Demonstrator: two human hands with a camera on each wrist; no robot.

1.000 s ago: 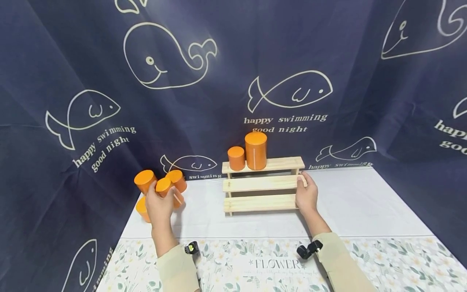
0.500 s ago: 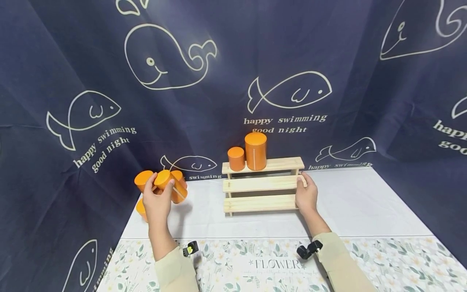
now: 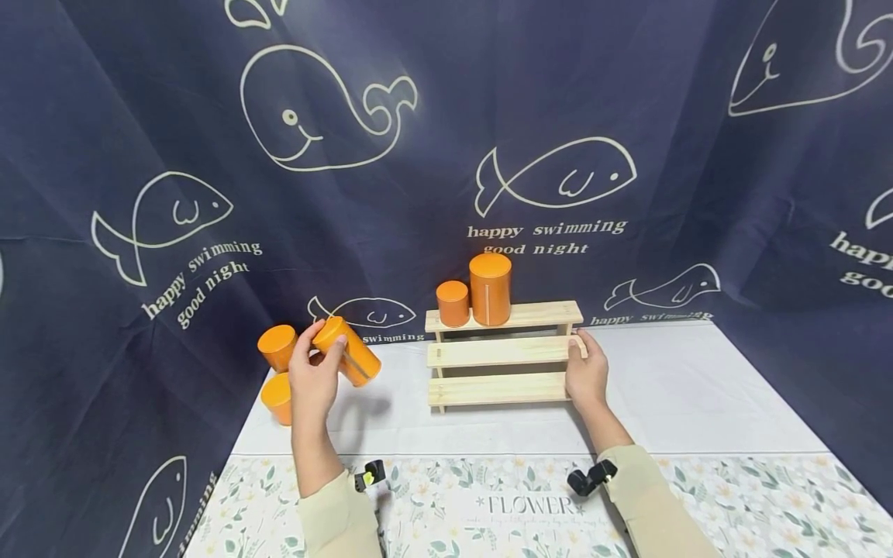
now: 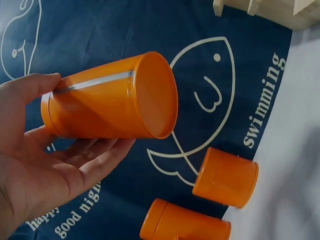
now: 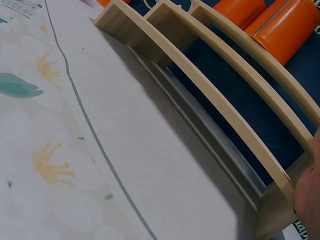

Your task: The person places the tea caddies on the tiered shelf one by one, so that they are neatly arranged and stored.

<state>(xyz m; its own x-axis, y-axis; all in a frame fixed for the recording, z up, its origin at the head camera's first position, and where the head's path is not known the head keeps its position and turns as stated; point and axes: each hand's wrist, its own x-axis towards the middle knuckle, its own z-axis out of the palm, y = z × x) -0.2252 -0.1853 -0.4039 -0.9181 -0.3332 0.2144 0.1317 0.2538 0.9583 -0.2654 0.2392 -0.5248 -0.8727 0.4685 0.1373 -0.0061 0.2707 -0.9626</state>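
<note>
Looking left of centre in the head view, we find a left hand (image 3: pixel 314 384) with its thumb and fingers closed partway around an orange canister (image 3: pixel 356 360), tilted and raised above the white tabletop (image 3: pixel 530 431), while two more canisters (image 3: pixel 277 399) show just left of it. Right of centre, we see a right hand (image 3: pixel 587 373) gripping the right end of a three-tier wooden stand (image 3: pixel 498 353), whose top shelf holds a short canister (image 3: pixel 453 305) beside a taller one (image 3: pixel 491 291).

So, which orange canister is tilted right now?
The orange canister held in the left hand: it leans above the table, while the other canisters in view stand upright.
</note>
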